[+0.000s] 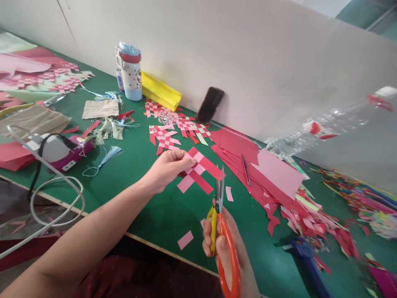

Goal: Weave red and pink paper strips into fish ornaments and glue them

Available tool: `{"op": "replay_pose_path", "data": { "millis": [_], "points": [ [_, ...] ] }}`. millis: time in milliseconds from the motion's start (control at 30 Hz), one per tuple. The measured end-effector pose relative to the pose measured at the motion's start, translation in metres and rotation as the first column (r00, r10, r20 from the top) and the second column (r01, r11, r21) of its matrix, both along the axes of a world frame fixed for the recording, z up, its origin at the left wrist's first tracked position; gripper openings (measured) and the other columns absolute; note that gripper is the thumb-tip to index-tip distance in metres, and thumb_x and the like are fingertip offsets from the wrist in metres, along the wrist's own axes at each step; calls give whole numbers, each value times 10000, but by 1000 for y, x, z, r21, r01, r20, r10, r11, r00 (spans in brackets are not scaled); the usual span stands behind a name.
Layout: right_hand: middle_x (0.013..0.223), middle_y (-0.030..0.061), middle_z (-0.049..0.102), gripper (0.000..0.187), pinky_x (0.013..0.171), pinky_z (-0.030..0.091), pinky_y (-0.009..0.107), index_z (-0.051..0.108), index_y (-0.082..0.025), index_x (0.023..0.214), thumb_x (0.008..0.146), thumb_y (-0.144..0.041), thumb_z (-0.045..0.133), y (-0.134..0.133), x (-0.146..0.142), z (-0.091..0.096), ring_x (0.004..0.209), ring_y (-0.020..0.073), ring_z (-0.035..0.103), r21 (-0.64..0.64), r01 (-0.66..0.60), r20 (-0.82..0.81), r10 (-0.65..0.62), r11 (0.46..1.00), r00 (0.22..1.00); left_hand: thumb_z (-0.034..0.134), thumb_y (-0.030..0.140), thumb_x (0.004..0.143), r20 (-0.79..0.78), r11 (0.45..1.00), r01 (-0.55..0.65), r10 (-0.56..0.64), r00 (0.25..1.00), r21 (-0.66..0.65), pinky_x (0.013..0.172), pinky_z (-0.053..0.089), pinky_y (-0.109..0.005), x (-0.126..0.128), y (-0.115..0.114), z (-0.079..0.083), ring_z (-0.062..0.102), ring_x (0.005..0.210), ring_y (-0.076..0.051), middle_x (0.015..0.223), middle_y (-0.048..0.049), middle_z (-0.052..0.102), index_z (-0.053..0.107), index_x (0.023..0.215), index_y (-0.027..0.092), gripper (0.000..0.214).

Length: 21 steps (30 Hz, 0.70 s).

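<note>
My left hand [172, 167] pinches a woven paper piece [200, 169] of red and pink strips, thumb on top. Its loose strip ends point right and down. In my right hand [231, 244] is a pair of scissors [228, 244] with one orange and one yellow handle. The blades point away from me and meet the end of the upper red strip. Small pink paper offcuts [185, 240] lie on the green table below, and another offcut [229, 193] rests just right of the blades.
Several woven paper fish [163, 138] lie behind my left hand. A phone [210, 104] leans on the wall, near a drink flask [132, 74]. Red paper sheets [235, 147], a pen [246, 169] and a plastic bottle [328, 124] are at right. A power strip [74, 155] sits left, beside a blue tassel [107, 159].
</note>
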State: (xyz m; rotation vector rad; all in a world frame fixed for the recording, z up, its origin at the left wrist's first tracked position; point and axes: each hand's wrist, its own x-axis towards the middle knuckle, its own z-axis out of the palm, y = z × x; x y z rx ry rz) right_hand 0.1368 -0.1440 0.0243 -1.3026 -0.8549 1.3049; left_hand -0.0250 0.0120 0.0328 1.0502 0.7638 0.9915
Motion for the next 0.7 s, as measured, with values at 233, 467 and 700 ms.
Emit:
{"op": "replay_pose_path", "data": {
  "millis": [233,467,700],
  "points": [
    [802,1,571,594,450,418,213,567,-340,1266,748,-589,718,4,5,-6,562,100,473,-63,-27,-19,26,998,999,689,366,799,-11,1000,2,-2,1000,13,550,382,-199,0,0,0,467,551,-65,617,32,528,537,625,155,313],
    [780,-8,555,579,405,400,178,585,-337,1255,745,-568,733,-1,6,-10,537,84,447,-125,36,0,-36,992,999,676,367,807,-37,1000,5,-4,999,24,553,370,-201,-1,1,1,455,555,-65,616,39,508,515,614,159,326],
    [731,-29,530,686,306,315,175,523,-299,1308,718,-557,759,1,8,-25,423,59,366,-133,84,23,-81,988,996,679,356,806,-84,1000,-8,10,996,21,534,354,-199,-1,1,1,440,538,-59,604,38,502,521,615,157,318]
  ]
}}
